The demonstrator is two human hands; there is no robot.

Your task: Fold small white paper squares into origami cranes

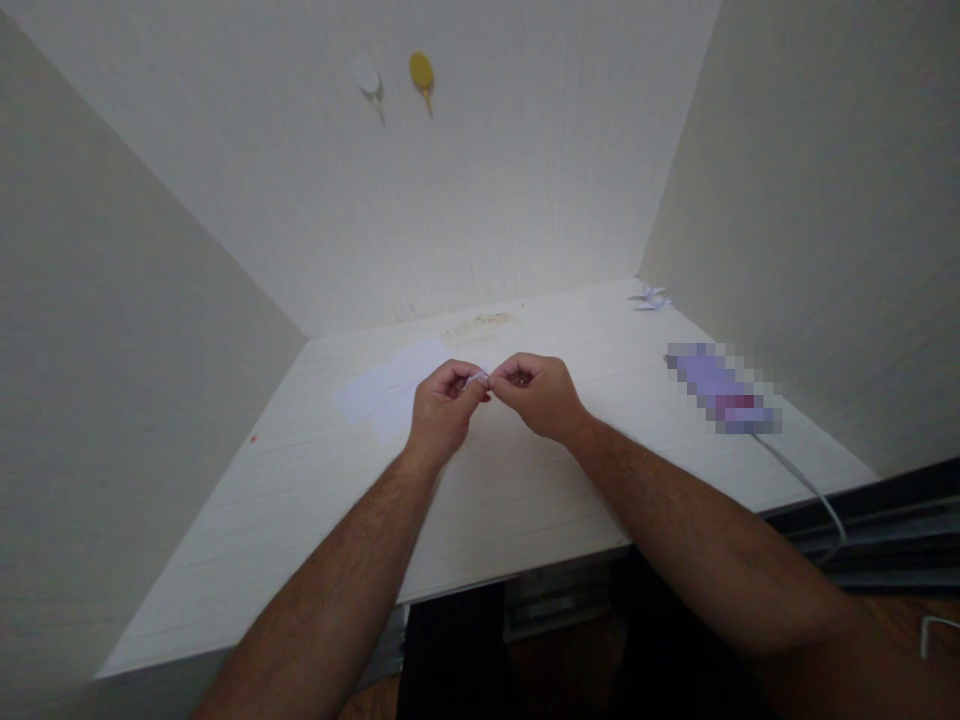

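Between my two hands, above the middle of the white table, is a small folded piece of white paper (477, 379). My left hand (444, 405) pinches it from the left with thumb and forefinger. From the right, my right hand (541, 392) closes thumb and fingertips on its other end. Most of the paper is hidden by the fingers, so its shape is unclear. Behind and left of my left hand, flat white paper sheets (390, 383) lie on the table.
Small folded white paper pieces (651, 298) lie at the back right corner. A blurred-out phone-like object (716, 388) with a white cable (802, 478) lies on the right. Walls enclose the table (315, 520) on three sides. Yellow (421, 72) and white hooks (367, 76) hang on the back wall.
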